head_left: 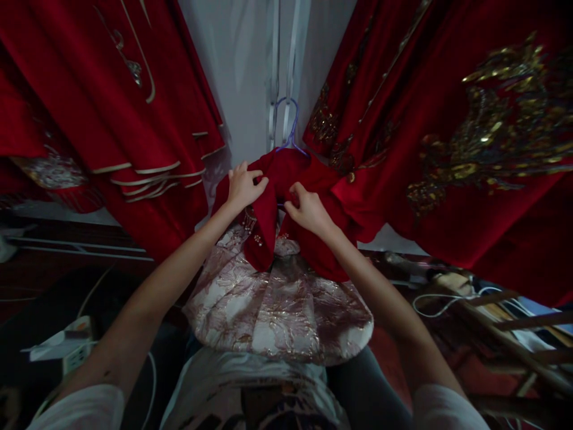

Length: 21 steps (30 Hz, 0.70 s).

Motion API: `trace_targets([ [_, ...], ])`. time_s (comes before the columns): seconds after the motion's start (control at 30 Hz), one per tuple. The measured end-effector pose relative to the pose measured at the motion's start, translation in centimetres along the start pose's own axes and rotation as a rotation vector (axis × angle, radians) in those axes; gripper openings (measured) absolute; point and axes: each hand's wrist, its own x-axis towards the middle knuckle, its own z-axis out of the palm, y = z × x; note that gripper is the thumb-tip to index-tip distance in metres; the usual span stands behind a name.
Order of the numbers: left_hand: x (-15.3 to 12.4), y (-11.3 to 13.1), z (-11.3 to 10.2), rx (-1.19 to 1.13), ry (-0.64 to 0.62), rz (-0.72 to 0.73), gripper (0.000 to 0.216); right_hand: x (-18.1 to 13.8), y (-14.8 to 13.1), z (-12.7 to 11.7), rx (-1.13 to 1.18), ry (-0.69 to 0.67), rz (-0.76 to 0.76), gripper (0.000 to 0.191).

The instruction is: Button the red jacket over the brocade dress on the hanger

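A small red velvet jacket (273, 203) hangs on a blue wire hanger (290, 122) straight ahead, over a pink-and-white brocade skirt (277, 304) with gold thread. My left hand (244, 186) is closed on the jacket's left front edge near the collar. My right hand (307, 210) pinches the right front edge at the middle, close to the left hand. Small beaded tassels show just under my left hand.
Large red embroidered garments hang on both sides: one with cream trim (134, 119) on the left, one with gold embroidery (487, 137) on the right. A white wall (250, 71) is behind. A power strip (78, 346) and white cables (439, 301) lie low at the sides.
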Motion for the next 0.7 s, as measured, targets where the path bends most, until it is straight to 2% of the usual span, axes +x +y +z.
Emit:
trace_targets([
  [0.1, -0.7, 0.4, -0.3, -0.039, 0.011, 0.003, 0.022, -0.3, 0.1, 0.6, 0.077, 0.000, -0.032, 0.020],
  [0.27, -4.3, 3.0, 0.6, -0.066, 0.144, 0.122, 0.022, -1.1, 1.3, 0.9, 0.168, -0.044, -0.078, 0.028],
  [0.37, -6.0, 4.3, 1.5, -0.057, 0.024, 0.248, 0.022, -1.7, 1.5, 0.6, 0.184, -0.046, -0.094, 0.027],
  [0.47, -6.6, 4.7, 1.6, -0.076, -0.103, 0.342, 0.020, -2.2, 1.5, 0.5, 0.217, 0.003, -0.042, 0.023],
  [0.57, -6.9, 4.6, 1.2, -0.141, -0.129, 0.316, 0.013, -2.6, 1.4, 0.8, 0.282, 0.088, 0.017, 0.022],
  [0.7, -7.5, 4.3, 1.7, -0.416, -0.122, 0.210, 0.026, -3.1, 1.4, 1.7, 0.378, 0.166, 0.032, 0.033],
])
